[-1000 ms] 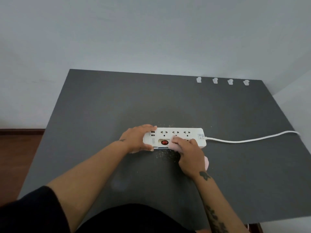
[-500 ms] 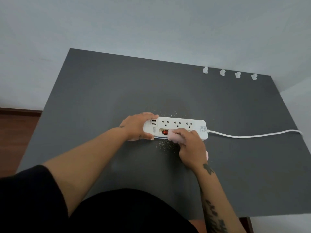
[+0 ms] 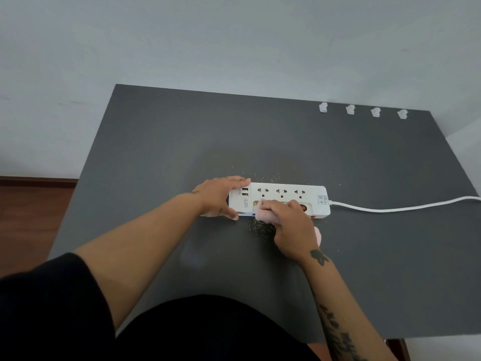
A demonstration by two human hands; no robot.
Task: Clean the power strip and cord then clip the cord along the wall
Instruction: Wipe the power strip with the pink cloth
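Note:
A white power strip [image 3: 291, 195] lies in the middle of the dark grey table [image 3: 156, 152]. Its white cord [image 3: 400, 208] runs off to the right edge. My left hand [image 3: 221, 196] grips the strip's left end, thumb on the near side, fingers over the far side. My right hand [image 3: 291, 227] presses a pink cloth [image 3: 263, 213] onto the strip's near front, covering the red switch. Several white cord clips [image 3: 350, 109] stand in a row at the table's far right edge by the wall.
Fine crumbs [image 3: 260, 226] lie scattered on the table in front of and behind the strip. A pale wall [image 3: 234, 43] rises behind the table. Brown wooden floor [image 3: 26, 217] shows at the left.
My right hand with the cloth has slid left along the strip's near side and now covers the red switch. The left hand keeps its hold. The camera has shifted slightly.

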